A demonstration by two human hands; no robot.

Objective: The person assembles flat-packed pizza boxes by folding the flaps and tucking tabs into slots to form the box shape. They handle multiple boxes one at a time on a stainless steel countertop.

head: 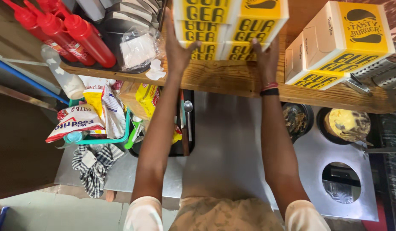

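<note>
Both hands clamp the box stack [230,28] on the shelf [232,79]: left fingers [177,47] spread flat on one side, right fingers [266,57] on the other. I should press evenly, clear of neighbour boxes [339,42]

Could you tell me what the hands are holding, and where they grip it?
A stack of boxes, pressed between left hand and right hand at its lower sides.

Yellow-and-white cartons [230,28] stacked on shelf; matching cartons [341,42] right.
</note>
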